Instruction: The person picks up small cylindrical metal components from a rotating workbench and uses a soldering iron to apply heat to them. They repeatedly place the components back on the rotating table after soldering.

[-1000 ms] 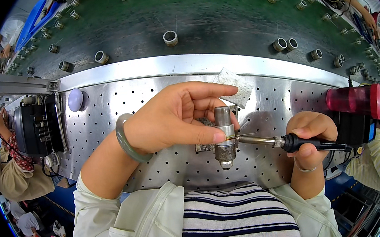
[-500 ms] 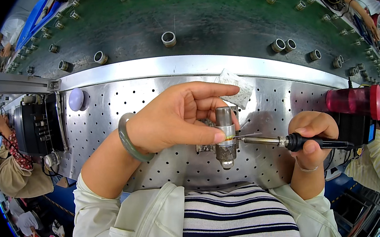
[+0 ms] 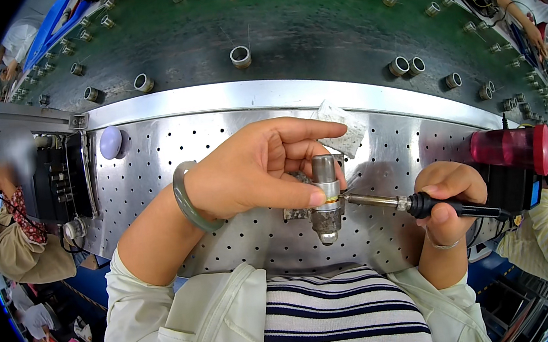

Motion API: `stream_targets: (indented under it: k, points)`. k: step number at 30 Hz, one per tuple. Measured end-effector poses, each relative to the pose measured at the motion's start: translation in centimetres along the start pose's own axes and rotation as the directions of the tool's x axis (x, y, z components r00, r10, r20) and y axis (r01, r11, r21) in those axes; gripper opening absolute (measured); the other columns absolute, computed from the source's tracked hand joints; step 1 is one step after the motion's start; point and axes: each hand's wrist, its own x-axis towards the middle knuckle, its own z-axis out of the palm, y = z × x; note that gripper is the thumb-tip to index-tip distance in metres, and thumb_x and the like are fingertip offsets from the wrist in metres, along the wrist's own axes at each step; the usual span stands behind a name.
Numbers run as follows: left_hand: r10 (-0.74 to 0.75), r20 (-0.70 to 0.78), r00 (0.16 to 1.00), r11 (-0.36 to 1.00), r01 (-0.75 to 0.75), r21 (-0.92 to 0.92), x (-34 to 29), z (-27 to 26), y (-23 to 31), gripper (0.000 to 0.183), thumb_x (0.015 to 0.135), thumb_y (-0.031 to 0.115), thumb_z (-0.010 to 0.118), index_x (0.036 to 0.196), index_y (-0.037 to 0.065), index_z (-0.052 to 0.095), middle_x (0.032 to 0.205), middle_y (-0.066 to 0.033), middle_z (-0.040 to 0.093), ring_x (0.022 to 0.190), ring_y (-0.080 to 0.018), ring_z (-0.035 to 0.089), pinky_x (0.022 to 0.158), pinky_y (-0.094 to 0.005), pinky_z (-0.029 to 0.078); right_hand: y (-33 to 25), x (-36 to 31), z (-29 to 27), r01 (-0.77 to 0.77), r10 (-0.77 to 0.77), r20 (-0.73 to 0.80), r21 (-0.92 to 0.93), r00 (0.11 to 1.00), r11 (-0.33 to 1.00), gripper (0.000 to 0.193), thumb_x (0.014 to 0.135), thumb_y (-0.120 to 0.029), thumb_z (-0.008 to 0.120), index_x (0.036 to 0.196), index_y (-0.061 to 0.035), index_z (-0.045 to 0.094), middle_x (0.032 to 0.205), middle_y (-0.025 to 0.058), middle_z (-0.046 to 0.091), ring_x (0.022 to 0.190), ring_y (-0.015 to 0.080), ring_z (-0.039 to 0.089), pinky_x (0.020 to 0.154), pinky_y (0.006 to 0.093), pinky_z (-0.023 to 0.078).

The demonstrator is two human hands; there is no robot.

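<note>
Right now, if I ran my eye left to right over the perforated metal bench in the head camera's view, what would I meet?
Purple egg-shaped object → green bangle → upright metal cylinder → soldering iron's metal shaft → right hand → red translucent cylinder.

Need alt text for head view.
A person's left hand holds a metal cylinder over a perforated metal worktable while the right hand points a black-handled soldering iron at its side. Behind, short metal rings sit on a green surface; a lilac egg-shaped object lies at left.
</note>
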Motion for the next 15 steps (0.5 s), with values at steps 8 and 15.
stream_targets:
  k: [8, 15]
  points:
    - [0.062, 0.041, 0.997, 0.997, -0.059, -0.057, 0.5, -1.5, 1.0, 0.066, 0.078, -0.002, 0.071, 0.138, -0.001, 0.044, 0.109, -0.0131, 0.065, 0.099, -0.0135, 0.06, 0.087, -0.0265, 0.049, -0.2, 0.7, 0.1, 0.016, -0.004, -0.187, 0.065, 0.982, 0.998, 0.031, 0.08, -0.019, 0.076, 0.083, 0.001, 0.053, 0.064, 0.0088, 0.056, 0.046, 0.0119, 0.052, 0.043, 0.0209, 0.039]
    - [0.846, -0.29, 0.448, 0.214, 0.213, 0.953, -2.2, -11.6, 9.3, 0.033, 0.072, 0.013, 0.078, 0.103, 0.006, 0.069, 0.097, -0.0076, 0.067, 0.082, -0.0159, 0.065, 0.074, -0.0294, 0.054, -0.6, 0.2, -0.4, -0.045, 0.043, -0.279, -0.001, 0.959, 0.999, 0.033, 0.08, -0.023, 0.076, 0.082, -0.0008, 0.053, 0.067, 0.0088, 0.058, 0.047, 0.0109, 0.052, 0.046, 0.0196, 0.04]
